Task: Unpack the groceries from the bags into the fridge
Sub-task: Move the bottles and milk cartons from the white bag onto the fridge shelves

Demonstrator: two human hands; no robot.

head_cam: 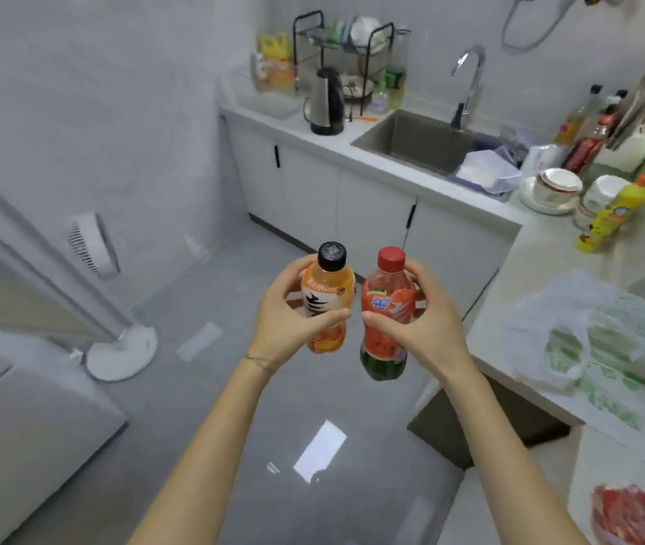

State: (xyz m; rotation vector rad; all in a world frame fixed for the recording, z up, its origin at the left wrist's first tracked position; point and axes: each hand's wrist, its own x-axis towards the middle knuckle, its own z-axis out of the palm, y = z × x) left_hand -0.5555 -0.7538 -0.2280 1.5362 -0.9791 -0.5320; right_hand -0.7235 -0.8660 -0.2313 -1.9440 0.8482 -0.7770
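Note:
My left hand [291, 308] grips an orange drink bottle [326, 298] with a black cap. My right hand [425, 312] grips a red watermelon-print bottle [387, 312] with a red cap. Both bottles are upright, side by side and close together, held out in front of me above the grey floor. A white plastic grocery bag [588, 332] with green print lies open on the counter at the right. A red packet [623, 513] lies on the counter at the lower right. A white appliance [29, 426] at the lower left may be the fridge; I cannot tell.
A white standing fan [94, 245] stands on the floor at the left. The counter [541, 245] runs along the back and right, with a sink [415, 141], kettle [326, 102], dish rack [342, 45], bowls [559, 186], a yellow detergent bottle [612, 216] and sauce bottles.

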